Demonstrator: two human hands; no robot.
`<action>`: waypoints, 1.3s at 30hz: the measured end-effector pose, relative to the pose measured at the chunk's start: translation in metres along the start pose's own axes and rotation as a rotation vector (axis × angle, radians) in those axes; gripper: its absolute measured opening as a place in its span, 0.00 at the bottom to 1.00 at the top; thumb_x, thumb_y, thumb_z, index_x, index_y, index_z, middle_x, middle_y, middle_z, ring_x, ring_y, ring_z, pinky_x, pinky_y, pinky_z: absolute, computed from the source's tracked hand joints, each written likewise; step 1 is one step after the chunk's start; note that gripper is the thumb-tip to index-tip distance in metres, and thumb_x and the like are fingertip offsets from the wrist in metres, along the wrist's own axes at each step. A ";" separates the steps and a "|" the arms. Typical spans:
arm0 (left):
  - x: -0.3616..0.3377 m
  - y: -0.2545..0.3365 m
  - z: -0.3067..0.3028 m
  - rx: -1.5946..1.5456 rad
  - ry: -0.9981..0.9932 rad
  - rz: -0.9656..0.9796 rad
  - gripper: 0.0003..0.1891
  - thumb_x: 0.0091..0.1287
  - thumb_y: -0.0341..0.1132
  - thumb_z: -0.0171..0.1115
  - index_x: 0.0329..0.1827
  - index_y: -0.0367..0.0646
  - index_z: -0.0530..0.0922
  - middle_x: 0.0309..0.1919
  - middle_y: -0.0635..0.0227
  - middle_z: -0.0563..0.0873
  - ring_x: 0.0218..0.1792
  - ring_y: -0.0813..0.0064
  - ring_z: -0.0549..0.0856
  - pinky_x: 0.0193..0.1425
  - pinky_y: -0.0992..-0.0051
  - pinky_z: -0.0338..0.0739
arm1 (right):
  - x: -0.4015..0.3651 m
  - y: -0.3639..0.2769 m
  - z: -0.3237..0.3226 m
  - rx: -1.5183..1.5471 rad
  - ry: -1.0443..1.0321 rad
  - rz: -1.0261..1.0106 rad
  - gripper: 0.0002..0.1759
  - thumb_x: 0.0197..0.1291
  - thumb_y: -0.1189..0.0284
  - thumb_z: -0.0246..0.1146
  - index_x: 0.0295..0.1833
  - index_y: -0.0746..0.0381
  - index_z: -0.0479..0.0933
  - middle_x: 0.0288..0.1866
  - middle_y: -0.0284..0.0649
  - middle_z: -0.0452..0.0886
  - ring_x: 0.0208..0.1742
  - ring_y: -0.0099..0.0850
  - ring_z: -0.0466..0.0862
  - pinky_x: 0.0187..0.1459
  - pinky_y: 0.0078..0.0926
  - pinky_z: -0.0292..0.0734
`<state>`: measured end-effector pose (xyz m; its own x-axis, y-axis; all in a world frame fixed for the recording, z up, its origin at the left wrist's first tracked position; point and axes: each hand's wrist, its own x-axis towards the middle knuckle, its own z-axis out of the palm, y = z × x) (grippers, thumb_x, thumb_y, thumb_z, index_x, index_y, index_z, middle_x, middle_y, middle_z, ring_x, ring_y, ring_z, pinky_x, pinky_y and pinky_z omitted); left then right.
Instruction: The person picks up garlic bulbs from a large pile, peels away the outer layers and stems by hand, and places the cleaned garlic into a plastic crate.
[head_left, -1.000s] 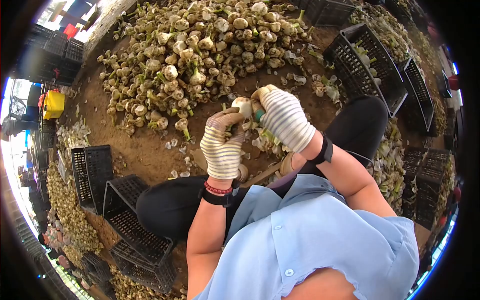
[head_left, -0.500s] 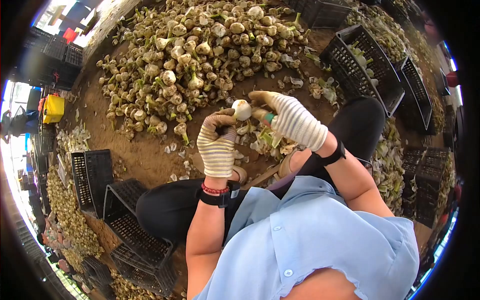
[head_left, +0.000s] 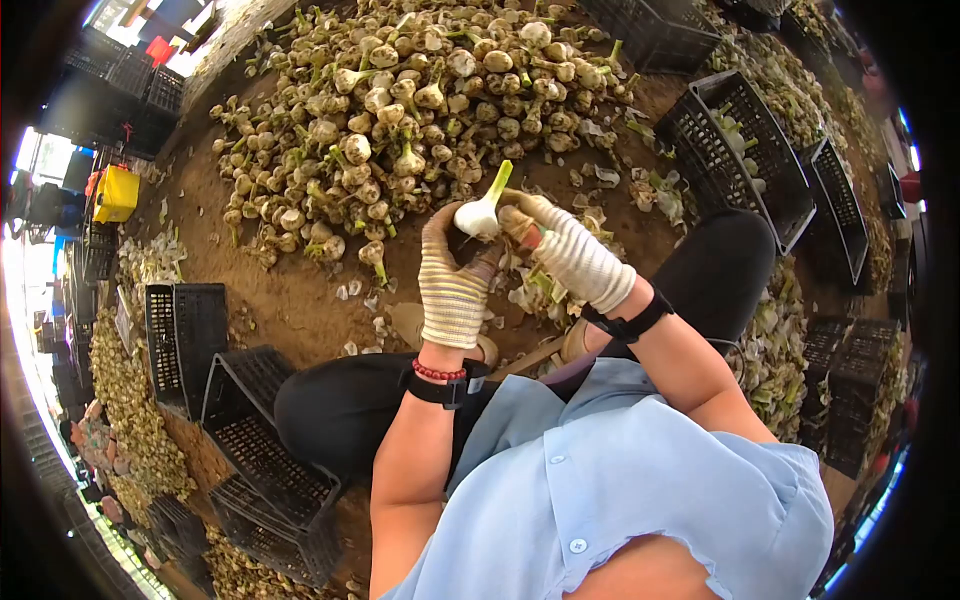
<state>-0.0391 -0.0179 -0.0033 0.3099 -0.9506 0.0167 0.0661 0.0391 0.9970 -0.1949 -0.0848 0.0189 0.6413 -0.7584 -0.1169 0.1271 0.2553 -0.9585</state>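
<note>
A white, peeled-looking garlic bulb [head_left: 478, 218] with a short green stem is between my hands, its stem tilted up and to the right. My left hand [head_left: 455, 280], in a striped, soil-stained glove, curls around the bulb's left and lower side. From the right, my right hand [head_left: 575, 245], gloved likewise, has its bent fingers and thumb against the bulb near the stem and root. A small reddish-green patch shows at the right thumb; what it is I cannot make out. Just beyond the hands lies a large heap of dirty garlic bulbs [head_left: 400, 120].
Black plastic crates stand at the right [head_left: 740, 160] and left [head_left: 265, 420]; the right one holds some garlic. Loose skins [head_left: 660, 190] litter the soil floor. One stray bulb [head_left: 373, 258] lies near my left hand. A yellow container [head_left: 117, 194] is at far left.
The garlic bulb has been turned: its root end faced up before, and now its green stem points up. My right hand has closed in on it, and the view has shifted slightly.
</note>
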 end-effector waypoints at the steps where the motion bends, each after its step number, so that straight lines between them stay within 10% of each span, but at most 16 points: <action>1: -0.001 0.003 0.001 -0.002 0.005 0.003 0.31 0.62 0.15 0.67 0.68 0.41 0.69 0.61 0.63 0.77 0.59 0.74 0.79 0.64 0.74 0.78 | 0.001 -0.004 0.000 -0.042 0.068 0.057 0.38 0.72 0.50 0.61 0.75 0.67 0.66 0.58 0.32 0.80 0.60 0.20 0.74 0.63 0.20 0.70; 17: -0.009 0.018 0.007 0.616 0.102 0.545 0.36 0.51 0.21 0.78 0.65 0.43 0.74 0.57 0.57 0.81 0.56 0.61 0.81 0.61 0.67 0.78 | -0.003 -0.040 0.029 -0.102 0.235 0.110 0.13 0.73 0.65 0.63 0.51 0.65 0.80 0.40 0.31 0.82 0.41 0.19 0.77 0.42 0.23 0.77; 19: -0.014 0.027 0.006 0.676 0.132 0.533 0.33 0.51 0.23 0.79 0.63 0.44 0.77 0.52 0.57 0.83 0.52 0.59 0.82 0.58 0.63 0.78 | -0.003 -0.019 0.011 -0.461 0.149 -0.289 0.06 0.68 0.75 0.61 0.47 0.64 0.81 0.34 0.42 0.81 0.35 0.30 0.79 0.38 0.33 0.78; 39: -0.006 0.000 0.017 0.354 0.016 0.312 0.36 0.50 0.20 0.79 0.64 0.43 0.73 0.58 0.60 0.76 0.56 0.66 0.81 0.59 0.69 0.82 | -0.021 -0.038 -0.008 -0.162 -0.032 0.114 0.09 0.75 0.73 0.56 0.55 0.57 0.78 0.34 0.24 0.74 0.32 0.17 0.70 0.33 0.21 0.68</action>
<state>-0.0572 -0.0175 -0.0022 0.2782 -0.9051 0.3216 -0.3596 0.2123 0.9086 -0.2188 -0.0835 0.0562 0.6686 -0.7101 -0.2208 -0.0689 0.2365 -0.9692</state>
